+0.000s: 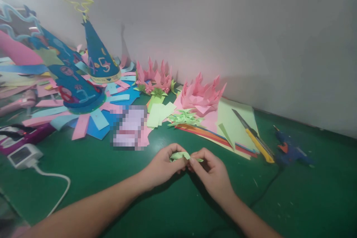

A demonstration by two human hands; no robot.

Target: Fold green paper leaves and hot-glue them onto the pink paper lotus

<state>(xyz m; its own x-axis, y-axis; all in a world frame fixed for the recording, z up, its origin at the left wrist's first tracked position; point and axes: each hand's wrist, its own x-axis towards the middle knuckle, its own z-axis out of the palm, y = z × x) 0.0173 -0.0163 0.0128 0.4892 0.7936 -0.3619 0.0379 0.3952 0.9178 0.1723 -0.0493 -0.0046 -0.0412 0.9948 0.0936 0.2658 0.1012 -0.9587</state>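
Just above the green tabletop (pixel 111 186), near its front edge, the left hand (pixel 163 165) and the right hand (pixel 213 174) met over a small green paper piece (pixel 180 155), which was held in the air between them rather than resting on the surface. The fingers (pixel 196 160) of both hands were closed narrowly on it, pinching it from either side, so only its pale upper edge and a thin tip showed; how it was folded underneath could not be told. The chief risk seemed to be the paper itself. So thin a piece, pinched from two sides, could tear or take a crooked crease if the hands twisted unevenly, and a loosened pinch might let it drop. To the right, well apart from the hands, a yellow utility knife (pixel 255 137) lay on a stack of coloured sheets (pixel 237 122), apparently with its blade out, and a blue glue gun (pixel 291 150) lay just beside it. The gun's cord ran back toward the right forearm, so a careless sweep of that arm could snag it and drag the gun. Whether the gun was hot could not be told.
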